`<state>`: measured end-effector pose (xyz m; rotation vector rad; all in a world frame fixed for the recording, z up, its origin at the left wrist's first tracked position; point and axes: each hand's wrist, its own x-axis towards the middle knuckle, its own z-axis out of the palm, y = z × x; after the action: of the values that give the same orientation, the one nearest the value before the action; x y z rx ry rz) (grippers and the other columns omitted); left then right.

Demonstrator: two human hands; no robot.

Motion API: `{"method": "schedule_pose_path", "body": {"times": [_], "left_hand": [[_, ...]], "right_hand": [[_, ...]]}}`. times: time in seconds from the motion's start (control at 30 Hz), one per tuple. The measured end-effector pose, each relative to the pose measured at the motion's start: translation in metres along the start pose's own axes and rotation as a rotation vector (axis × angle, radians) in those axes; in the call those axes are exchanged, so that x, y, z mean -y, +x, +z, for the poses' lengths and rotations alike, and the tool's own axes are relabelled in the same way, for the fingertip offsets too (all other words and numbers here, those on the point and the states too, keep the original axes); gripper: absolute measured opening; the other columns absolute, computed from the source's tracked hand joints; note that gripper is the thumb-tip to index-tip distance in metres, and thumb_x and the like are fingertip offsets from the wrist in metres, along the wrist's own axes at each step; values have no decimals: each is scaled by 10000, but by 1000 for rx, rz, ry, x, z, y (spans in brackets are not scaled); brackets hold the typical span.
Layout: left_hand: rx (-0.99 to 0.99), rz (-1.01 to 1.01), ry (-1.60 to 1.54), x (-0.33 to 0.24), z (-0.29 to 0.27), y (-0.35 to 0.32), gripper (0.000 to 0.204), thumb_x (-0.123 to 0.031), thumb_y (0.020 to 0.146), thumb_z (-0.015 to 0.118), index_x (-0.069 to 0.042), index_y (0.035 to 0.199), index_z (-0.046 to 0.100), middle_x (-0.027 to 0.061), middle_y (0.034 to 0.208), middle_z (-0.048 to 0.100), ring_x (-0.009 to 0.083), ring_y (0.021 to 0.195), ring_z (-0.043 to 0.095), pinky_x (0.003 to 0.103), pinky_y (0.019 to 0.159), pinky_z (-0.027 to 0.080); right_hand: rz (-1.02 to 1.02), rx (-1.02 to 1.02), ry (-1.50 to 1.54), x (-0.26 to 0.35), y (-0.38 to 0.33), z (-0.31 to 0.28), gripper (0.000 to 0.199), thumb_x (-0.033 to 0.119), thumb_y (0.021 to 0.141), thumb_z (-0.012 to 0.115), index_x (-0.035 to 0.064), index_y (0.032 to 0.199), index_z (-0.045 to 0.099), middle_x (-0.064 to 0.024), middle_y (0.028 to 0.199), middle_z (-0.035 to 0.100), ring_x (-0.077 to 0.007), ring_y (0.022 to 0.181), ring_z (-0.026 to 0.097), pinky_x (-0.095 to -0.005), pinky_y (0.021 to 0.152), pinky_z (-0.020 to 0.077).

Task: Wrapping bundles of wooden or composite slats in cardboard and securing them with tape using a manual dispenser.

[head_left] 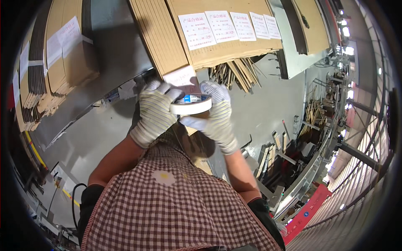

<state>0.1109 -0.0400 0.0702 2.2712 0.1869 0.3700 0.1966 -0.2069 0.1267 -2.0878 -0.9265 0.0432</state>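
Observation:
A roll of white tape [190, 110] with a blue-and-white printed inner ring is held in front of me between both hands. My left hand [157, 109], in a striped knitted glove, has its fingers curled against the roll's left side. My right hand [218, 115], gloved the same way, grips the right side, its thumb under the roll. Just beyond the roll, a white paper label [180, 77] sits at the near end of a stack of cardboard sheets [148, 31]. The roll hides the label's lower part.
More cardboard [232, 53] lies ahead, bearing several printed paper slips [197, 31]. Another cardboard stack [77, 62] stands at the left. Below the cardboard edge are loose thin strips [243, 75]. Wood and metal offcuts [268, 157] lie on the floor [264, 108] at the right.

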Motion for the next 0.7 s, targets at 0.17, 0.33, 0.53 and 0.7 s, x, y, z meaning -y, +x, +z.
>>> {"method": "schedule_pose_path", "body": {"times": [0.17,0.33,0.53,0.7], "left_hand": [[-6,146,-81,-4,5,17,508,-266,677,771,-116,1151,668,73,1233,595,311,1237,501,458,1077,402],[78,206,-131,7,4,17,430,-261,661,796,-99,1044,686,61,1146,639,275,1155,563,464,1045,424],[-148,165,-103,17,8,14,435,-290,748,779,-90,1118,665,75,1166,630,279,1178,553,454,1080,411],[-379,-421,-786,65,20,42,669,-115,746,880,12,1269,483,117,1168,628,196,1079,605,349,968,514]], "right_hand": [[-51,538,150,12,36,-32,151,208,881,701,108,994,719,-137,847,707,-352,720,678,-407,669,544],[175,663,-301,-30,48,-47,175,231,887,678,105,996,730,-146,818,704,-347,752,683,-416,686,543],[338,597,-465,-96,32,21,221,255,850,672,125,1011,749,-179,848,711,-369,791,686,-448,702,540],[443,883,-769,-104,35,50,281,317,804,707,129,1006,758,-182,897,725,-382,831,690,-444,744,552]]}}
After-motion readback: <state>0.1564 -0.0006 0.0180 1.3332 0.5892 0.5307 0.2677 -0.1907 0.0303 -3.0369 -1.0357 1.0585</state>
